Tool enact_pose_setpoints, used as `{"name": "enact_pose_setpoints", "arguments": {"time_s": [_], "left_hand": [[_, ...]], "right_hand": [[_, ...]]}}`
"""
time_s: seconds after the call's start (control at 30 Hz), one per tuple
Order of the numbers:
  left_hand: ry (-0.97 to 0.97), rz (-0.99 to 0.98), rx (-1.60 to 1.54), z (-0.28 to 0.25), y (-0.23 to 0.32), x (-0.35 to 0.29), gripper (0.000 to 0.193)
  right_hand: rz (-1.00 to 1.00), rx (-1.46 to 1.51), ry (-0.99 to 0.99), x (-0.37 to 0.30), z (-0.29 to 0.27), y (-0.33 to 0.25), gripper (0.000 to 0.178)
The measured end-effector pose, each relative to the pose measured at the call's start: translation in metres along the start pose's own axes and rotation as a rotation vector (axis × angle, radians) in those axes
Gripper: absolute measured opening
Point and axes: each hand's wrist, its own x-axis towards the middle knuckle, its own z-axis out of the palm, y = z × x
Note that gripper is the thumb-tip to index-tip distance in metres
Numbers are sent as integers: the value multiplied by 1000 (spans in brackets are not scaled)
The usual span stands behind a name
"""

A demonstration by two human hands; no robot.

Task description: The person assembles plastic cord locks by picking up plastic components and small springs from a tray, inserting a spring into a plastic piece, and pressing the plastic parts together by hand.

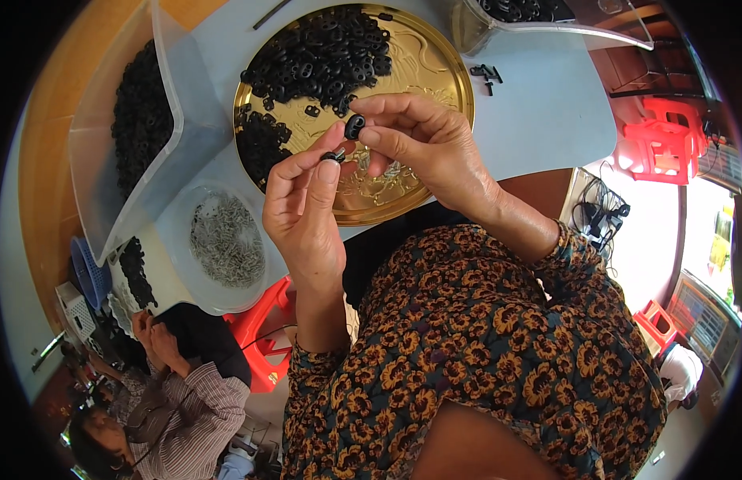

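Over the round golden tray (457, 104), my left hand (308, 196) pinches a small black plastic part with a metal spring (340, 153) standing up from it. Close by, my right hand (423, 144) holds a black two-hole cord lock piece (355, 126) between thumb and fingers. The two parts are near each other but apart. On the tray's far side lies a big heap of black two-hole pieces (319, 60). A smaller heap of little black parts (259, 144) sits at its left edge. Loose springs (395, 170) show on the tray beneath my right hand.
A clear tub of metal springs (227, 240) stands left of the tray. Behind it is a clear bin (167, 104) full of black parts. Another clear bin (539, 28) stands far right, near several black pieces (488, 76). A co-worker (187, 408) sits at lower left.
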Motion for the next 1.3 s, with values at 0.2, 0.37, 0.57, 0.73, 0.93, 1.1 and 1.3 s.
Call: {"name": "enact_pose_setpoints", "arguments": {"time_s": [0.2,0.37,0.57,0.73,0.93,1.1,1.3], "left_hand": [[3,1,5,0,-1,1,14],[-29,26,61,2,-2,2,14],[-21,27,-32,2,-4,2,14],[-18,87,13,2,-3,2,15],[-37,92,0,2,-6,3,15],[-17,67,45,2,-8,0,15],[10,29,42,9,-11,-6,15]], "right_hand": [[-23,-51,18,-1,1,0,26],[-53,-67,76,-4,3,6,21],[-114,-45,120,-6,5,11,19],[-191,-52,107,-8,5,18,18],[-221,-60,89,-8,4,19,17],[-217,-148,115,-5,2,15,21],[-196,-103,104,-4,1,10,26]]}}
